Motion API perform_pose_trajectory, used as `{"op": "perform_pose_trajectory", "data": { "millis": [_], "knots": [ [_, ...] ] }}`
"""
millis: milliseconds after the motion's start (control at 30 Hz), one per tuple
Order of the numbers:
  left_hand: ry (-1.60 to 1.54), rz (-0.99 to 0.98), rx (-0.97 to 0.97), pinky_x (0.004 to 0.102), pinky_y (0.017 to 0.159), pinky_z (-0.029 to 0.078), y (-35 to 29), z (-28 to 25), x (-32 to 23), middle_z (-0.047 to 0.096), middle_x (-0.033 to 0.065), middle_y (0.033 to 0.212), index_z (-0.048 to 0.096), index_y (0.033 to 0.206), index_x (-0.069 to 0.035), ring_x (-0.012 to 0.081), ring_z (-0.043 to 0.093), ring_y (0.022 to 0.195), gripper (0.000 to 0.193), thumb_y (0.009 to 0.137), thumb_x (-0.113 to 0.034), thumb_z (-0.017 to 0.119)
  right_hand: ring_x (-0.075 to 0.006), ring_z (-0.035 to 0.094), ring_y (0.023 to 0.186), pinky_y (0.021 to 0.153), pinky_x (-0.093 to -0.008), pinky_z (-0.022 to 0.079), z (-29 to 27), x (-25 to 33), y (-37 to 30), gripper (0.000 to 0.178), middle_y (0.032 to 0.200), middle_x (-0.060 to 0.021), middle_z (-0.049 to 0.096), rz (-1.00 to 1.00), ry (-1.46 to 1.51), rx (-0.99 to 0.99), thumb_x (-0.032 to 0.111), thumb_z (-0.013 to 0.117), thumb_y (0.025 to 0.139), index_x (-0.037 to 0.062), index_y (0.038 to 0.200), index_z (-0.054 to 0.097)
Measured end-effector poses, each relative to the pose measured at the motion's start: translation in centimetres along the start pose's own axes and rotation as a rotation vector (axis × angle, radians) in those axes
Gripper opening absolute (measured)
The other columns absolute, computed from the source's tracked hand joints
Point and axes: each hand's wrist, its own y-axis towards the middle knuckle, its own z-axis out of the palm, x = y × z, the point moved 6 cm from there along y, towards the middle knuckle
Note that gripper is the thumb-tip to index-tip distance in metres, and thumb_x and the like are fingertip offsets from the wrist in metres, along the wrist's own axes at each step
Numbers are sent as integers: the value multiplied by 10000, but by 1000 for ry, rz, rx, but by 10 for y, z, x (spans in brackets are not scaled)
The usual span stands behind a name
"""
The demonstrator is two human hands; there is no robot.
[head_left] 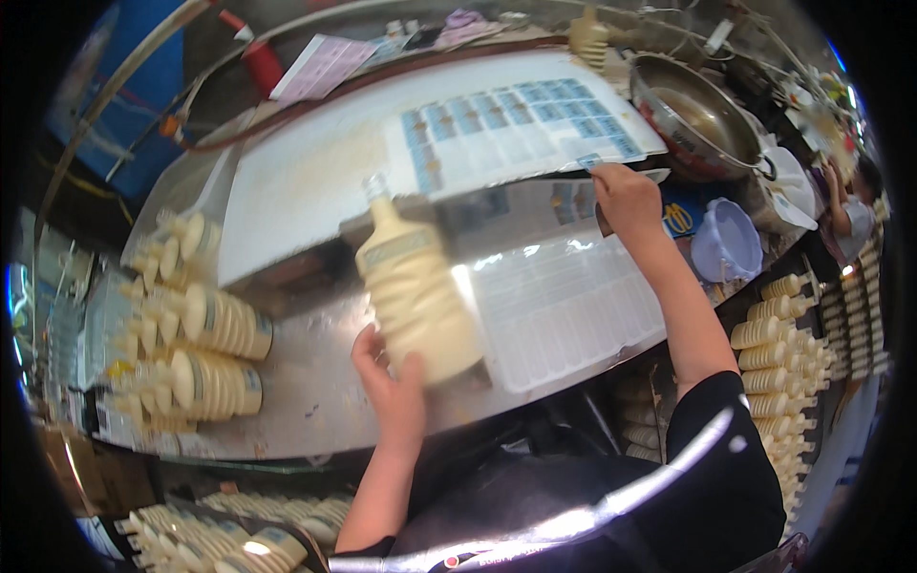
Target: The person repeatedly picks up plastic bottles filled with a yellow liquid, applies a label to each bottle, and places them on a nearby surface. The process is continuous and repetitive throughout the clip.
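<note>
My left hand (390,390) has its fingers at the lower side of a ribbed plastic bottle (415,277) filled with cream-coloured contents. The bottle is blurred and leans with its neck pointing away from me; a band of print crosses its shoulder. At the right, my right hand (630,199) pinches a small blue label (589,162) at the near edge of the label sheet (468,158). That sheet lies on a white board (296,191) and still carries rows of blue labels, with bare spaces nearer me. Below it lies a translucent sheet (573,315) with rows of pale outlines.
Several similar bottles (224,320) lie stacked at the left of the metal table (315,411), more (778,358) at the right. A metal pan (702,115) and a lilac basin (728,241) stand at the right. Another person (845,205) is at the far right.
</note>
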Motion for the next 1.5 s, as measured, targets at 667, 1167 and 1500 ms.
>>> {"op": "perform_pose_trajectory", "data": {
  "millis": [667,1167,1500],
  "knots": [
    [195,98,-45,408,1099,380,0,-3,-13,527,151,1298,472,1370,7,263,495,1243,534,924,-207,674,-165,650,609,509,-311,504,-72,232,-69,184,1084,-27,693,-705,601,162,141,728,789,92,965,702],
    [-3,47,18,409,1131,369,-5,1,-5,460,166,1394,360,1457,-6,266,450,1323,730,853,-153,743,-298,703,1036,905,-383,539,-13,221,-87,738,1148,-209,707,613,1040,875,399,785,815,-17,1380,555],
    [-74,27,22,415,1143,363,-5,0,-3,448,166,1423,366,1458,-17,271,430,1359,739,836,-126,749,-284,719,1020,893,-372,555,-14,222,-85,766,1126,-208,721,641,1088,862,359,817,773,-28,1377,549]
  ]
}}
